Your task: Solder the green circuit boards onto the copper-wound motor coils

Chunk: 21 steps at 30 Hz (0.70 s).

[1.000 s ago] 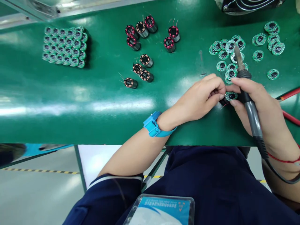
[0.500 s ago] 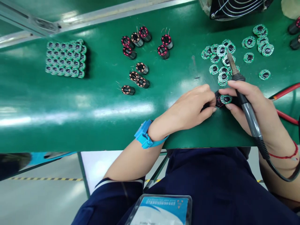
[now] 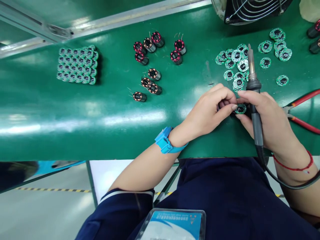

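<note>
A small round green circuit board [image 3: 240, 109] with a black centre is gripped between the thumb and fingertips of my right hand [image 3: 271, 120]. The same hand also carries a soldering iron [image 3: 256, 123], its handle lying across the fingers and its metal tip pointing away from me. My left hand [image 3: 212, 110] is closed in a pinch at the board's left edge. Something dark shows between its curled fingers, mostly hidden. Loose round circuit boards [image 3: 242, 65] lie scattered just beyond my hands.
Wound motor stators [image 3: 154, 88] stand in groups left of centre. Farther left is a tight block of stacked board-topped parts [image 3: 76, 65]. Red-handled pliers [image 3: 303, 125] lie at the right. A black fan with a wire guard [image 3: 257, 11] stands at the back.
My left fingers have shifted right, up against the circuit board. The soldering iron has swung more upright in my right hand, its tip now right of the nearest loose boards.
</note>
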{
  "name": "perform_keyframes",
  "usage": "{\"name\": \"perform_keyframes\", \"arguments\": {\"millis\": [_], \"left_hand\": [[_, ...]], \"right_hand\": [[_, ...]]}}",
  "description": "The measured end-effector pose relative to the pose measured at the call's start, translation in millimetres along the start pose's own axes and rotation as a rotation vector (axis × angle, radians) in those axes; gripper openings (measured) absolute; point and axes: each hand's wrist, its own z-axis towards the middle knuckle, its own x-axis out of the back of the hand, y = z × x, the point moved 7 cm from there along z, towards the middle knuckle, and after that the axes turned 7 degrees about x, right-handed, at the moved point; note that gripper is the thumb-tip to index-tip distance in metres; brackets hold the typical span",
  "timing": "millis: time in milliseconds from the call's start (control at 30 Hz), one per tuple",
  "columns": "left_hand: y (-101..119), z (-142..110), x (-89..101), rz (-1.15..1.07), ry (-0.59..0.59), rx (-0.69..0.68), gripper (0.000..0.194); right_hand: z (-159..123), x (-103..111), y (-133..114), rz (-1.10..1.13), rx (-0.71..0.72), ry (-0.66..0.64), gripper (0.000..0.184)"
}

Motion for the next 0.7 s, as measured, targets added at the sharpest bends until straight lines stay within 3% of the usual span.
{"name": "perform_keyframes", "arguments": {"millis": [167, 500, 700], "left_hand": [[-2, 1, -1.6, -0.021, -0.004, 0.023, 0.008], [-3, 1, -0.4, -0.046, 0.013, 0.024, 0.007], [-3, 2, 1.8, -0.032, 0.045, 0.044, 0.013]], "right_hand": [[-1, 7, -5, 0.065, -0.001, 0.047, 0.060], [-2, 16, -8, -0.065, 0.043, 0.125, 0.054], [-2, 17, -11, -0.080, 0.030, 0.105, 0.048]]}}
